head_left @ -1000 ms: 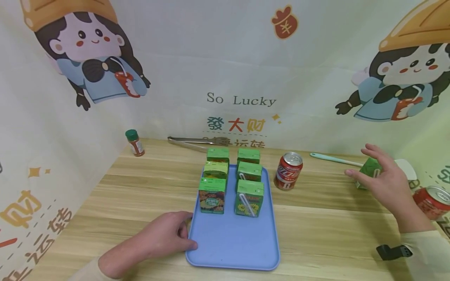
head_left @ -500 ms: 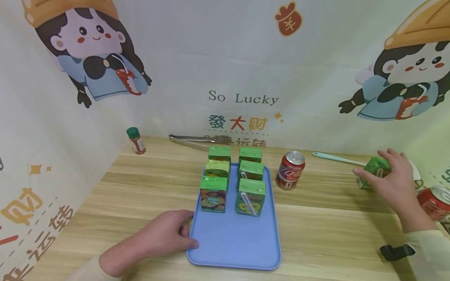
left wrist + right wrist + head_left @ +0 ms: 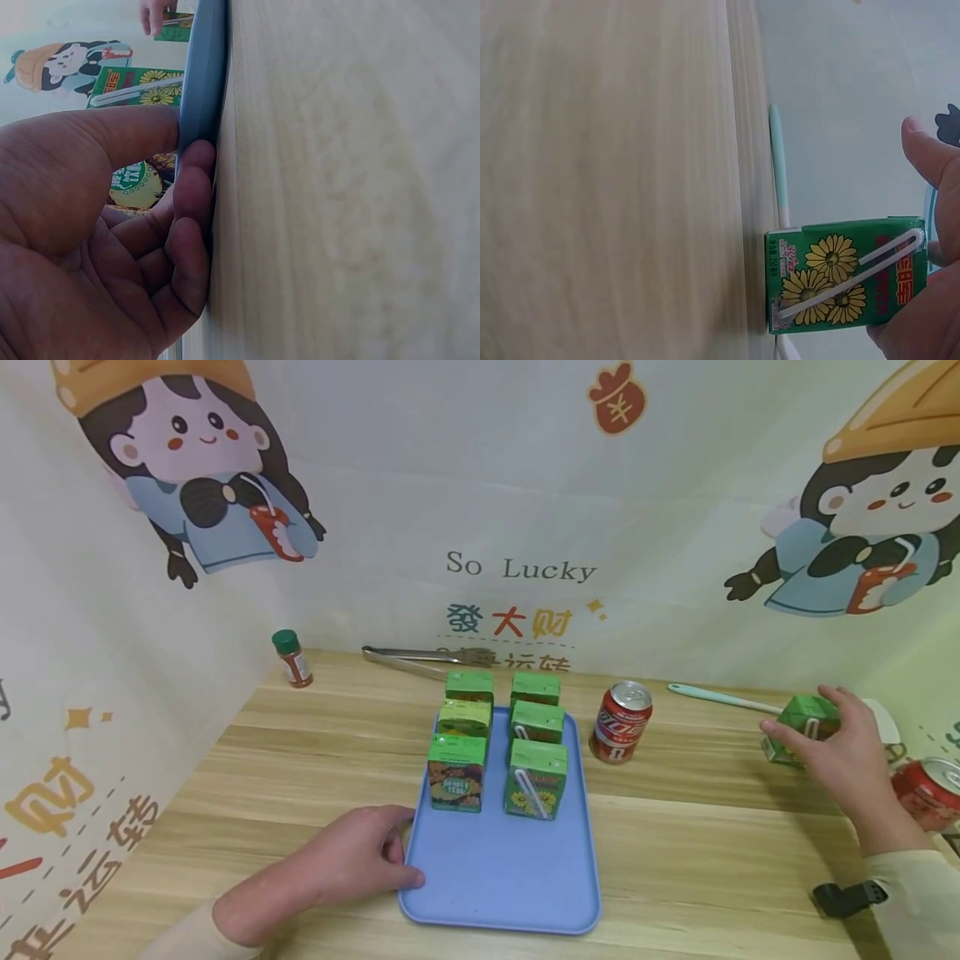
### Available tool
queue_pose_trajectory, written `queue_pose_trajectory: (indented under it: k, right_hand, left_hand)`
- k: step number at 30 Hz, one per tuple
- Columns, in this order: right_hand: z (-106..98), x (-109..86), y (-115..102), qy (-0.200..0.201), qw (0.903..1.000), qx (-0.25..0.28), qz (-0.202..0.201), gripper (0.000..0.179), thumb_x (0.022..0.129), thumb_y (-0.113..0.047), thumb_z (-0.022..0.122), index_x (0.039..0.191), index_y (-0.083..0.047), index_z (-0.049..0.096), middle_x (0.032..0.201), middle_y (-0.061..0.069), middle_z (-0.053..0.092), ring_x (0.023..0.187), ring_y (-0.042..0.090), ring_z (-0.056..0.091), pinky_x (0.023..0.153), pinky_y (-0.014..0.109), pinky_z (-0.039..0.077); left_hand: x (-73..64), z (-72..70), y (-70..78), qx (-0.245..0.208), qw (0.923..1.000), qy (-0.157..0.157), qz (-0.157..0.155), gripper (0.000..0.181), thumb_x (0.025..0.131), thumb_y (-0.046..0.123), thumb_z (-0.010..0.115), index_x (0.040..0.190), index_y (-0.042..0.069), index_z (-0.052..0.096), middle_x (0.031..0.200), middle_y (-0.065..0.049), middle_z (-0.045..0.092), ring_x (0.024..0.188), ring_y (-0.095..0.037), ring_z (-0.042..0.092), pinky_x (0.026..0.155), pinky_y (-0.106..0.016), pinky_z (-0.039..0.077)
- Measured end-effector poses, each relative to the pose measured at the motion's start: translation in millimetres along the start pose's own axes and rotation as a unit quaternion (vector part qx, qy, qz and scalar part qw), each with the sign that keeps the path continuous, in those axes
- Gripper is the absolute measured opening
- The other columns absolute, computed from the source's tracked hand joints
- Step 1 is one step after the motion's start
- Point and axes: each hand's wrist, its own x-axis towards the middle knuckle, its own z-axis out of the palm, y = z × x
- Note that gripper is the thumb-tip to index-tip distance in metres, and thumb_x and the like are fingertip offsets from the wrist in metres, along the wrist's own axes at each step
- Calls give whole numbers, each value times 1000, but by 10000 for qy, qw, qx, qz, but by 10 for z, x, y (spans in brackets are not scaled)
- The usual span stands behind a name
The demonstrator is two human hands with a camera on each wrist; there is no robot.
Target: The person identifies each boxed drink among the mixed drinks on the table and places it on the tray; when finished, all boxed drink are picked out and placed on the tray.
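Observation:
My left hand pinches the left rim of a blue tray, thumb on top and fingers curled beneath the edge in the left wrist view. Two rows of juice boxes, mostly green, stand on the tray's far half; the front ones are a brown-fronted box and a flowered box. At the right, my right hand spreads around another green juice box, upright on the table with a white straw on its face. The thumb stands apart from the box in the right wrist view, while the fingers are at its opposite side.
A red soda can stands right of the tray, and another red can at the far right. A spatula with a mint handle lies behind the right box. Metal tongs and a green-capped shaker lie near the back cloth.
My right hand has moved slightly right and lower, closer around the green juice box. The left hand keeps its place on the tray rim. The head view has shifted a little.

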Motion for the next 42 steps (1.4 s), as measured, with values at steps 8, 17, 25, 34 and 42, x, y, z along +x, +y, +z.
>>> queue_pose_trajectory:
  k: [8, 17, 25, 34, 42]
  right_hand:
    - [22, 14, 34, 188, 9994, -69, -300, 86, 108, -32, 74, 160, 22, 33, 165, 48, 29, 151, 68, 27, 119, 82, 24]
    - [28, -11, 12, 108, 9992, -289, -259, 75, 114, -32, 65, 158, 21, 38, 164, 45, 28, 146, 66, 30, 108, 81, 32]
    - [21, -24, 31, 19, 9994, -223, -259, 68, 115, -30, 61, 160, 17, 40, 161, 46, 29, 140, 67, 34, 103, 81, 33]
    - [8, -12, 1, -119, 9991, -407, 21, 72, 116, -36, 61, 163, 14, 39, 153, 45, 35, 127, 58, 41, 86, 60, 40]
    - [-17, -4, -11, -230, 9991, -259, 244, 77, 114, -40, 63, 166, 11, 36, 153, 43, 40, 127, 55, 46, 82, 41, 40]
  left_hand:
    - [-5, -2, -7, -32, 10000, -37, 27, 89, 85, 26, 98, 149, -18, 54, 73, 10, 65, 64, -9, 61, 62, -29, 51]
    - [-1, -3, -3, -22, 10000, -30, 48, 89, 85, 25, 97, 149, -19, 54, 73, 11, 65, 64, -9, 61, 62, -29, 51]
    - [-6, -12, 13, 2, 10000, -52, 32, 88, 85, 25, 97, 148, -18, 55, 73, 11, 65, 64, -9, 60, 63, -29, 51]
    - [-6, -13, 13, -34, 10000, -64, 3, 88, 85, 26, 97, 149, -18, 54, 72, 10, 65, 64, -9, 61, 62, -29, 50]
    - [0, -5, 1, -42, 10000, -53, 2, 88, 85, 26, 97, 149, -18, 54, 73, 10, 65, 64, -9, 60, 61, -29, 50]
